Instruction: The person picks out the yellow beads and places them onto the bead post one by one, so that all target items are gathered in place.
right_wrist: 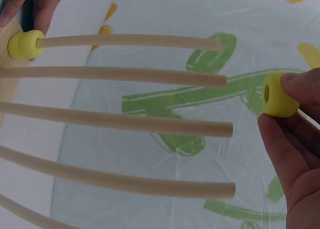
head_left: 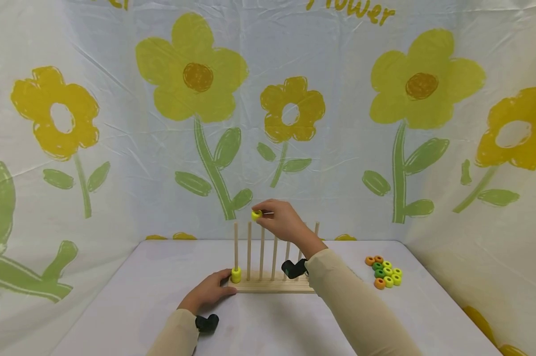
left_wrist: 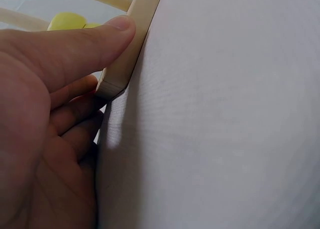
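Between thumb and fingers, my right hand point(head_left: 283, 221) pinches a yellow bead point(right_wrist: 280, 95) above the peg tops. The bead's hole faces the pegs in the right wrist view. Below stands a wooden peg rack point(head_left: 272, 287), a flat base with several upright pegs in a row. Two yellow beads point(head_left: 236, 275) sit stacked at the bottom of the leftmost peg. My left hand point(head_left: 211, 289) grips the rack's left end, thumb point(left_wrist: 117, 31) along the front edge and fingers behind. My right forearm hides part of the rack's right side.
Loose orange, green and yellow beads point(head_left: 387, 271) lie clustered on the white table point(head_left: 130, 296), right of the rack. A flower-printed cloth point(head_left: 330, 173) hangs behind the table and along its sides. A black device point(head_left: 294, 268) is strapped on my right wrist.
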A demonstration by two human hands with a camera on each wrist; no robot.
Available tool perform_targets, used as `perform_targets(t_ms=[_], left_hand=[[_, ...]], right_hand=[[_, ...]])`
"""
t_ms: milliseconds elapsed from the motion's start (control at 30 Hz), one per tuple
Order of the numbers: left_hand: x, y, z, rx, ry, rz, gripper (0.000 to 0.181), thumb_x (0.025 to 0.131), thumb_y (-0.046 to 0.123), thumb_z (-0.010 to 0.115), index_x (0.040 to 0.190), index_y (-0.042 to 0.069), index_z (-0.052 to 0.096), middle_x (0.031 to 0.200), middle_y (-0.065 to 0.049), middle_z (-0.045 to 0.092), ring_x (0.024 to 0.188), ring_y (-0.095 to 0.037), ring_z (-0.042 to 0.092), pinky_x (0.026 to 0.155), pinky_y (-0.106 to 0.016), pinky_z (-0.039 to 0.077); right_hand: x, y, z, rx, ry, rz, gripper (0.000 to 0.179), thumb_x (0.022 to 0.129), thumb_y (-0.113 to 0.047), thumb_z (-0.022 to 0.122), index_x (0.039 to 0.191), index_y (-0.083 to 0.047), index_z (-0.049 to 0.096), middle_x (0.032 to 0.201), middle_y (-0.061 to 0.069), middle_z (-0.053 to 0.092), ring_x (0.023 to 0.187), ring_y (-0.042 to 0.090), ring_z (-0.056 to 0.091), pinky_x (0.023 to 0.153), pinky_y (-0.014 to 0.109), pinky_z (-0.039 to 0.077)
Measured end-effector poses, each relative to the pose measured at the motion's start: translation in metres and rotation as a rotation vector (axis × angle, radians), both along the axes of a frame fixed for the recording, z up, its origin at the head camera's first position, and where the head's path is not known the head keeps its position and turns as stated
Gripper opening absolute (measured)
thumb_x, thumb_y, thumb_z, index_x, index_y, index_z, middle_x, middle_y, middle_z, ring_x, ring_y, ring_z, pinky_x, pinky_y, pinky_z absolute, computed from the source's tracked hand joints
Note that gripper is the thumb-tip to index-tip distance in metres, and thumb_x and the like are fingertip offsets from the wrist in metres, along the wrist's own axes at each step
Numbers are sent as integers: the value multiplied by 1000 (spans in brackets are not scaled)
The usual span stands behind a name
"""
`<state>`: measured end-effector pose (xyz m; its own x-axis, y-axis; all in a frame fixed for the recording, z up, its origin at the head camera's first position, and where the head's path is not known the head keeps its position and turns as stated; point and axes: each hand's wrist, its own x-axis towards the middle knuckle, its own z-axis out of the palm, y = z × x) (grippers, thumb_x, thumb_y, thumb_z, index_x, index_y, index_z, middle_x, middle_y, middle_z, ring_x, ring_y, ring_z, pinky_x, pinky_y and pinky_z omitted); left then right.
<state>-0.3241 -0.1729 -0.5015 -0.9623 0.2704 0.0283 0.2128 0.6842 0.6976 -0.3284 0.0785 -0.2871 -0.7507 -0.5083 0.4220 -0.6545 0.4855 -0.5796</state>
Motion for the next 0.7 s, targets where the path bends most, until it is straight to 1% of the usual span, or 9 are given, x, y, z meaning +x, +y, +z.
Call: perform_targets(t_ms=[100,300,600,700], left_hand=[[0,0,-1,7,-9,3,70,85,40,72,142,6,48,148,-17,46,140,-41,36,114,-59,29],[0,0,-1,6,-1,-9,70,84,40,73,141,7,49,147,-16,47,139,-41,37,114,-59,30],[-1,-1,-1,1,1,-15,71,83,42,73,141,8,49,147,-17,47,139,-42,36,113,-61,30],[-1,-1,-2,5,6,-21,70,83,42,73,140,7,50,146,-17,47,139,-42,37,113,-61,30]], right_hand=[[-1,-5,-1,-1,-5,-4,30,94,-10,62,123,-8,66,124,7,65,111,21,65,93,26,55],[-3,-16,-5,2,-17,-22,30,94,-12,62,124,-11,66,125,5,65,112,20,65,92,26,55],[-5,-30,-10,-20,-15,1,30,94,-11,62,124,-6,64,124,8,64,112,22,65,93,24,55],[-5,-33,-11,-17,-23,-6,30,94,-11,62,124,-8,64,125,7,64,113,21,65,93,25,55]])
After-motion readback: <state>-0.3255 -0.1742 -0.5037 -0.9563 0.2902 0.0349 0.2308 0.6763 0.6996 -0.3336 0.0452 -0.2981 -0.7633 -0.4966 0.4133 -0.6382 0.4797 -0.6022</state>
